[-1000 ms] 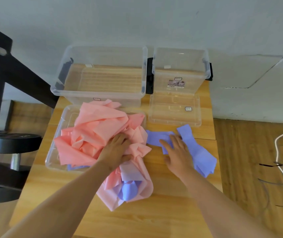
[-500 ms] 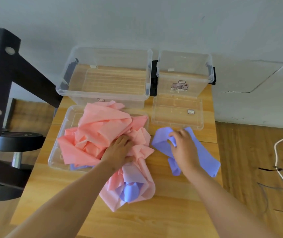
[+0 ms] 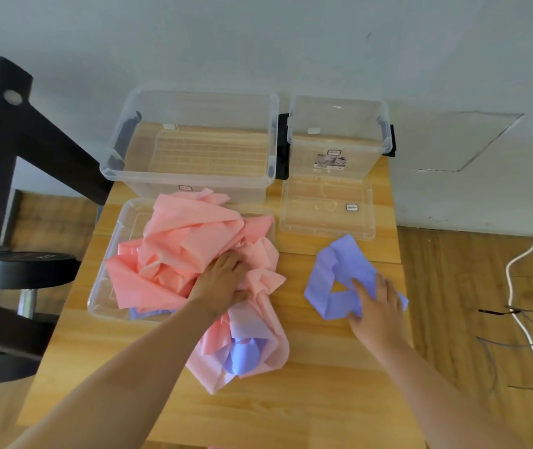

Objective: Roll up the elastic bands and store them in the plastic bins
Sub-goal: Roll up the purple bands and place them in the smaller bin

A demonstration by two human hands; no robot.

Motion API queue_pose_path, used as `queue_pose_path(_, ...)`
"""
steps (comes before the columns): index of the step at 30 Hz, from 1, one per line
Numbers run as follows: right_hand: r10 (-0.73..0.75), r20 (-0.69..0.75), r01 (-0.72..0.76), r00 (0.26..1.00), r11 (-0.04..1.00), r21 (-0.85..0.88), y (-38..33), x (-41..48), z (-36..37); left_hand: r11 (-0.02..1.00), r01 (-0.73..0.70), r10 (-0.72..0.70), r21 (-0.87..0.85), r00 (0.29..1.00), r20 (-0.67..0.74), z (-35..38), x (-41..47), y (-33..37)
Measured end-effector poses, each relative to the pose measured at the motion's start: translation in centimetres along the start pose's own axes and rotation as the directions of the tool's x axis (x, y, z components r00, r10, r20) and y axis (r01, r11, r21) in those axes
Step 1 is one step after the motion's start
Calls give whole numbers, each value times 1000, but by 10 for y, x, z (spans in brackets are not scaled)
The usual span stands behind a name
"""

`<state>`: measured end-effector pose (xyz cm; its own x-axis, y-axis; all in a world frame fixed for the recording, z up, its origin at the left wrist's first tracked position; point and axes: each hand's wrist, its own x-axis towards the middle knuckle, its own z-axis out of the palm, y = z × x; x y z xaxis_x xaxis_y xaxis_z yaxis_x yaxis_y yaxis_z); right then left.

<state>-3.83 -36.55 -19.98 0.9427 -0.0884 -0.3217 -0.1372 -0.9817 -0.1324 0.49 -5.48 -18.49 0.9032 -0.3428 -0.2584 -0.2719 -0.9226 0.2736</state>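
**Desk:** Which step is this?

**Spotter:** Sorting out, not yet rolling. At the wooden worktop, your right hand lies flat, fingers spread, on a loose purple band. The band sits in an open loop on the right, just near of the small lid. Your left hand digs bent fingers into the pink heap. That heap spills from a shallow clear tray on the left toward the near edge, with a second purple band tangled in its near end.

**Desk:** And the bins?

**Spotter:** Both stand at the far edge, by the wall: the large bin on the left, the small bin on the right. Neither holds a band, so by my reading the job is barely begun.

**Desk:** What does the next move call for?

**Spotter:** Probably both your hands on the purple band. You free the left from the heap, smooth the loop into one flat strip, then roll it tight from one end. The thin material looks slippery and springy. You keep a pinch on the roll until it is down inside a bin, or it may uncoil.
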Motion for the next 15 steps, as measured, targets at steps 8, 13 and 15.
queue_pose_path(8, -487, -368, 541, 792, 839, 52, -94, -33, -18, 997, -51, 52, 57, 999, -4, -14, -13, -11)
queue_pose_path(13, -661, -264, 705, 703, 698, 130, -141, -62, 5, 991, -118, 119, 62, 993, -19, -17, -20, -26)
queue_pose_path(15, -705, -243, 742, 666, 660, 116, -148, -68, 12, 992, -121, 122, 44, 993, -5, -17, -25, -31)
